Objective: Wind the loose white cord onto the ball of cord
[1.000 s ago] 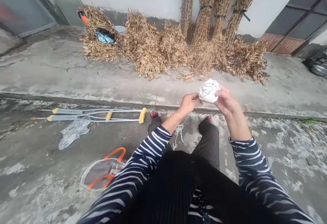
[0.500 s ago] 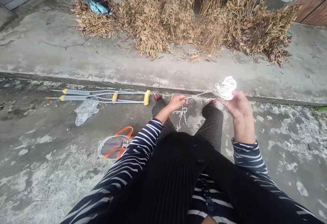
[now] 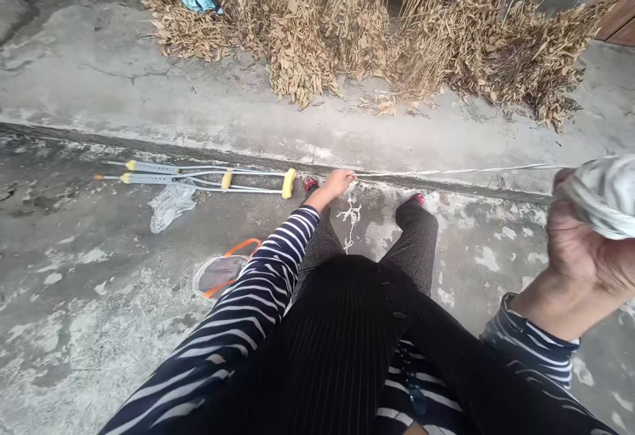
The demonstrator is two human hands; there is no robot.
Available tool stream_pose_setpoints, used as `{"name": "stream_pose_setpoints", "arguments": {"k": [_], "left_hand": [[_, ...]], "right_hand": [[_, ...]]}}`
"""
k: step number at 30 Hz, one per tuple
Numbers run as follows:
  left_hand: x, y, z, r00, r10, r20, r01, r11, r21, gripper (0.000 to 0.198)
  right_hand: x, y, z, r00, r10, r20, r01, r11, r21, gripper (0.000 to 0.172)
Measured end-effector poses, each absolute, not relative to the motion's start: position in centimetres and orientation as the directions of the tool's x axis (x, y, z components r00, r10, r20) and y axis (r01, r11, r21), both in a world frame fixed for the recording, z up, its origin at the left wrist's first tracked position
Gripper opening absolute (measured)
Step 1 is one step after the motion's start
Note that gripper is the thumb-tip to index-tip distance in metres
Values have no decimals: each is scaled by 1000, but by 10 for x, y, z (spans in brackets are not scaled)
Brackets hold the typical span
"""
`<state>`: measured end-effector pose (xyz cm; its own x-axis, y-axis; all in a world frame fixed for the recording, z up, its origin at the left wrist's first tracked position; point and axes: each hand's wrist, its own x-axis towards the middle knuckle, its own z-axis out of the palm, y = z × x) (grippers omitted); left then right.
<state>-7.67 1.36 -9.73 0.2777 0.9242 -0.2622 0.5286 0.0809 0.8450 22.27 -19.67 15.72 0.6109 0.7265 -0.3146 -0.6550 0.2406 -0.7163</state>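
My left hand (image 3: pixel 338 184) pinches a thin white cord (image 3: pixel 446 171) in front of my legs. From there the cord runs nearly straight to the right. At the right edge my right hand (image 3: pixel 585 250) is closed round a wound ball of white cord (image 3: pixel 606 197), held up close to the camera and partly cut off by the frame. Below my left hand, a loose knotted end of cord (image 3: pixel 351 218) dangles between my feet.
Two crutches (image 3: pixel 218 180) lie along the step edge on the left, with a clear plastic bag (image 3: pixel 171 207) beside them. A bag with orange handles (image 3: pixel 218 275) rests near my left arm. Bundles of dried plants (image 3: pixel 357 32) line the raised concrete ledge (image 3: pixel 223 108).
My right hand has moved far to the right and nearer the camera with the ball of cord. The cord stretched between my hands is much longer. My left hand has barely moved.
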Motion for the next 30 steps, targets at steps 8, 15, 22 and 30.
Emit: {"name": "stream_pose_setpoints", "arguments": {"k": [8, 15, 22, 30], "left_hand": [[10, -33, -10, 610, 775, 164, -113, -120, 986, 48], [36, -55, -15, 597, 798, 77, -140, 9, 990, 26], [-21, -58, -35, 638, 767, -73, 68, 38, 997, 34], [-63, -70, -30, 782, 593, -194, 133, 145, 980, 41]], "right_hand": [[190, -146, 104, 242, 969, -46, -254, 18, -967, 49], [182, -131, 96, 133, 980, -148, -283, -105, -953, 49], [215, -117, 93, 350, 935, -55, -133, -8, -991, 53], [217, -78, 59, 494, 786, 373, 463, 126, -877, 51]]}}
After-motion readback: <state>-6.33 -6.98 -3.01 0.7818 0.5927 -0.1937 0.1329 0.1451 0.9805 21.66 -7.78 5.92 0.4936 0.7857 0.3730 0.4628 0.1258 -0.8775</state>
